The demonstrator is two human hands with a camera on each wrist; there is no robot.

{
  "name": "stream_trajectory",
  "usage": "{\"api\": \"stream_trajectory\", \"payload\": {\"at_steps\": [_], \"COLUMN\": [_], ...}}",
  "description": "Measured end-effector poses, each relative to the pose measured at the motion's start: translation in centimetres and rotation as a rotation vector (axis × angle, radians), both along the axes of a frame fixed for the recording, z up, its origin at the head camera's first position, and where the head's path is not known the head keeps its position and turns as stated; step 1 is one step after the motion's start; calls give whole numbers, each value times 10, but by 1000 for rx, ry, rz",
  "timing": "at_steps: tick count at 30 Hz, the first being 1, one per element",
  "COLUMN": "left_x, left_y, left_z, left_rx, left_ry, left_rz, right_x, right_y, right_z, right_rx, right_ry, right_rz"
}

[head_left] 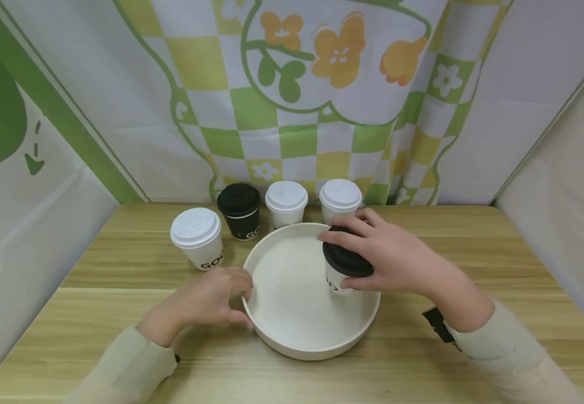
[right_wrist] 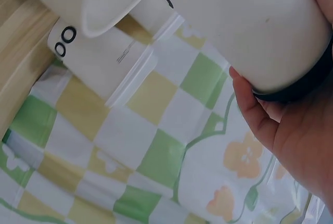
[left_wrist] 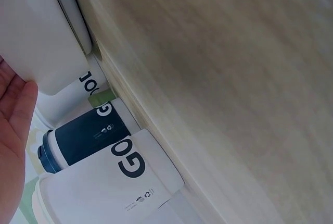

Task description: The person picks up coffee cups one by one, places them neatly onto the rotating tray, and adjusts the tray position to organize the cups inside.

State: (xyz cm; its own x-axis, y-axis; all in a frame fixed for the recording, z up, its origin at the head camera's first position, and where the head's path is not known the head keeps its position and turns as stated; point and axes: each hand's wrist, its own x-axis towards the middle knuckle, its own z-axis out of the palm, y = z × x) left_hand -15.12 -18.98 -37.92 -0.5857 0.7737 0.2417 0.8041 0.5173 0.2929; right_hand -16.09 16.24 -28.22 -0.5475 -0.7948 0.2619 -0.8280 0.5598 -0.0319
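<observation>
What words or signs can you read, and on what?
"GOO", recycling symbol: left white cup
"GO", recycling symbol: black cup
"OD": black-lidded cup in the right hand
"OO": rear right white cup
Arrow: left wall
Unclear: fine print; the rear middle cup's partly hidden letters; cut-off right wall marking

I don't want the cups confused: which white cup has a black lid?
The cup in the right hand. Its lid is black; the other three white cups are lidded in white.
</observation>
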Motion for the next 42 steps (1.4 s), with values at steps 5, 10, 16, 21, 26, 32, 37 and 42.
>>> {"api": "stream_trajectory", "payload": {"at_steps": [5,10,16,21,26,32,37,42], "left_x": [0,-1,-1,-1,-2,-2,-2,-1], "left_y": [0,1,1,1,1,1,1,2], "left_z": [0,2,4,3,1,2,3,3], "left_rx": [-6,-22,-24,-20,-16,-17,-20,-17], "left_ry": [4,0,-20,-25,-26,-24,-23,-24], "left_rz": [-1,3,6,10,11,9,9,5], "right_x": [6,11,17,19,23,31,35,36], "right_y": [-6,-13,-20,-25,-28,-32,-34,-35], "right_z": [-2,-2,-5,-10,-15,-17,-19,-23], "right_rx": [12,20,28,40,38,61,67,67], "right_ry": [-6,6,-1,-8,17,40,49,52], "right_rz": [26,75,131,157,183,198,205,218]}}
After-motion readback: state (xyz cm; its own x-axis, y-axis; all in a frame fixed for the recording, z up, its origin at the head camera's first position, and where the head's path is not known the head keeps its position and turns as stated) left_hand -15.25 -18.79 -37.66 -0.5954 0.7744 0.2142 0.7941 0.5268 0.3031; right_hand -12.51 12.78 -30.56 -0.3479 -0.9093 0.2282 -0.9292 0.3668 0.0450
